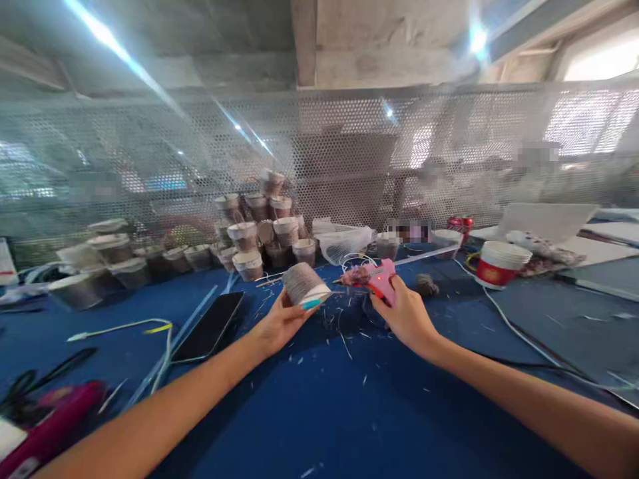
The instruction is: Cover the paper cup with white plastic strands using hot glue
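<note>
Our left hand (pixel 282 322) has its fingers (pixel 294 313) wrapped around a pot (pixel 302 279), gripping it from the near side, with a teal nail lying over its pale band. The pot is held above the middle of the blue bench (pixel 309 419), tilted over, its banded end toward the right and near. Its side is grey-brown, rounded and covered in fine lines that run around it like wound cord; the band is whitish and smoother. We cannot see into its mouth.

Our right hand (pixel 409 319) has its fingers closed around the handle of a glue gun (pixel 379 276). The gun is pink, with an orange-red trigger, a small glowing orange light and brownish patches along the barrel. Its nozzle points left, just beside the pot; we cannot tell whether they touch.

At the far side, left of the middle, stacked pots (pixel 244 259) show similar brown sides and pale rims. A dark phone (pixel 212 326) lies left of our left hand, and a grey clump (pixel 426 285) sits just right of the gun.
</note>
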Demonstrator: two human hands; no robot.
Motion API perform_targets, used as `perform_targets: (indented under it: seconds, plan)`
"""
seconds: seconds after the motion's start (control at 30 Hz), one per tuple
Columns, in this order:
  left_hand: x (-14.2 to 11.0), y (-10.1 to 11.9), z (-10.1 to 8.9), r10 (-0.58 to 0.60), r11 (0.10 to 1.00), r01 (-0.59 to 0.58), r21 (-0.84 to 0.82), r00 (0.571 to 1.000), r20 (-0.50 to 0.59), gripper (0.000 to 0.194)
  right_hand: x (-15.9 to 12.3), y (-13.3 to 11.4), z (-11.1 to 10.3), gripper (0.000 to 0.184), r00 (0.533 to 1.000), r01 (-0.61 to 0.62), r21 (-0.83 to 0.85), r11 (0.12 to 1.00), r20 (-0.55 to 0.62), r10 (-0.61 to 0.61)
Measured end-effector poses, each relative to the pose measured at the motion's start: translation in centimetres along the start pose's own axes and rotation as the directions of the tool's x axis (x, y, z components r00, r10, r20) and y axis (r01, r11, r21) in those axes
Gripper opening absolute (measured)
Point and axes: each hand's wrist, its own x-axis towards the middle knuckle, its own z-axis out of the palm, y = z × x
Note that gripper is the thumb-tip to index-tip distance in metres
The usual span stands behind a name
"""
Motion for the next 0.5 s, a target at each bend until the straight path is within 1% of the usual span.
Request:
perform_targets:
  seconds: [0.07, 0.13, 0.23, 0.3, 0.33, 0.4, 0.47, 0.5]
  plan:
    - [0.2, -0.3, -0.3, -0.004, 1.000, 0.003, 0.010, 1.000, 0.013, 0.071, 0.6, 0.5, 0.0, 0.029, 0.998, -0.023, 0.024, 0.999, -0.051, 0.024]
    - [0.2, -0.4, -0.6, -0.016, 1.000, 0.015, 0.022, 0.999, 0.035, 0.071, 1.2, 0.9, 0.1, 0.038, 0.996, -0.058, 0.078, 0.995, -0.069, 0.063]
    - [0.1, -0.3, -0.9, -0.050, 0.998, 0.047, 0.041, 0.995, 0.086, 0.071, 2.0, 1.7, 0.5, 0.050, 0.988, -0.142, 0.215, 0.966, -0.027, 0.151]
    - [-0.1, -0.2, -1.0, -0.066, 0.997, 0.061, 0.055, 0.995, 0.081, 0.074, 2.3, 2.0, 0.7, 0.051, 0.984, -0.165, 0.276, 0.947, -0.018, 0.177]
    - [-0.2, -0.1, -1.0, -0.068, 0.996, 0.064, 0.060, 0.995, 0.069, 0.076, 2.5, 2.1, 0.8, 0.049, 0.984, -0.155, 0.285, 0.946, -0.040, 0.173]
    - [-0.3, 0.0, -1.1, -0.064, 0.996, 0.061, 0.072, 0.997, 0.044, 0.080, 2.4, 1.9, 0.8, 0.041, 0.979, -0.100, 0.245, 0.964, -0.151, 0.139]
    - [-0.3, 0.0, -1.1, -0.057, 0.995, 0.054, 0.089, 0.998, 0.035, 0.082, 2.0, 1.3, 0.6, 0.034, 0.957, -0.013, 0.169, 0.985, -0.282, 0.061]
    - [-0.3, 0.0, -1.1, -0.053, 0.994, 0.049, 0.097, 0.998, 0.036, 0.082, 1.6, 0.8, 0.4, 0.032, 0.947, 0.048, 0.144, 0.988, -0.321, 0.001]
